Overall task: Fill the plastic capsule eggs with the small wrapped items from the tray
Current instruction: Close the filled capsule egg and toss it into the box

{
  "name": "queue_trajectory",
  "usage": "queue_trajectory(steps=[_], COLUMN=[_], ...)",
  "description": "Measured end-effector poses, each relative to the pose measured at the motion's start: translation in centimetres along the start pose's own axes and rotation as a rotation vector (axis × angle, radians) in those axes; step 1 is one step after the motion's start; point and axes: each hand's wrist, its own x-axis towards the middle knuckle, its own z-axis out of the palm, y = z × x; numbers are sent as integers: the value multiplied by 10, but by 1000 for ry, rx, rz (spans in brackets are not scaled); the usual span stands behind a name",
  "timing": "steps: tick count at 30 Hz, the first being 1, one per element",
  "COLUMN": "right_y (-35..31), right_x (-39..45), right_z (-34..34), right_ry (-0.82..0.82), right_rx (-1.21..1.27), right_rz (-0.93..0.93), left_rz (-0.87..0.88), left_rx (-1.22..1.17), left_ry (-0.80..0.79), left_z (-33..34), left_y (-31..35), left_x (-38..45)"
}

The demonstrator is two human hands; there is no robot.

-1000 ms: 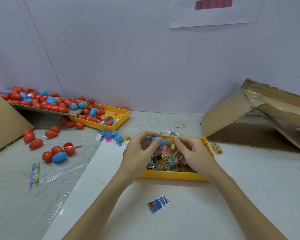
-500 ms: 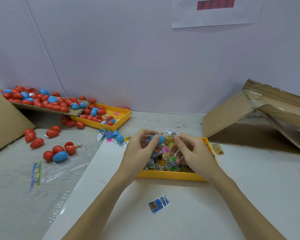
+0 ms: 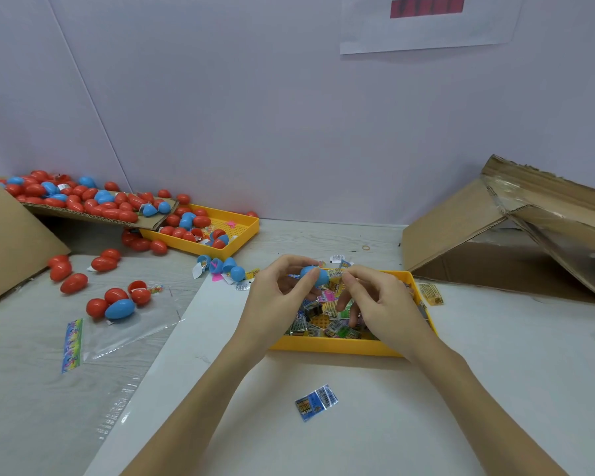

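Your left hand (image 3: 275, 297) grips a blue capsule egg (image 3: 315, 275), thumb and fingers curled round it, holding it up over the far side of the yellow tray (image 3: 337, 347); your right hand (image 3: 380, 304) sits just beside it, thumb and forefinger pinching a small wrapped item (image 3: 335, 273) whose end touches the egg's open side; whether the item is partly inside the egg, you cannot tell from this view; under both hands the tray holds a heap of wrapped items (image 3: 327, 324), printed in yellow, green and pink; nearer to you than the hands, 1 blue wrapped packet (image 3: 316, 402) lies alone on the white sheet (image 3: 461, 389); just left of your left hand and a little farther out, a few open blue egg halves (image 3: 222, 266) lie among scraps of wrapper; well to the left of that hand, loose red eggs (image 3: 73, 282) and 1 closed blue egg (image 3: 119, 309) rest on a clear plastic bag (image 3: 131, 333); farther out on that side, a second yellow tray (image 3: 220, 231) holds red and blue eggs, and a cardboard flap (image 3: 93, 214) beside it carries a large pile of them; well to the right of your right hand, a collapsed cardboard box (image 3: 516, 235) lies on the table
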Motion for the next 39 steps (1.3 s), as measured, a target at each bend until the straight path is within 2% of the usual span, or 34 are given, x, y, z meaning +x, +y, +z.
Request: queue_trajectory(steps=[9,20,29,39], right_y=[-1,-7,-14,-21], right_x=[-2,-2,-2,-4], right_z=[2,-4,5,10], right_ry=[-17,86,138,170], right_rx=[-99,142,359,437], right_rz=[-36,19,121,212], left_rz=[-4,21,80,115], left_rx=[33,-36,-52,-47], left_ry=[-20,-78,-58,-68], left_z=[2,-1,-1,0], left_y=[0,6,8,10], left_x=[-2,-3,-4,-6])
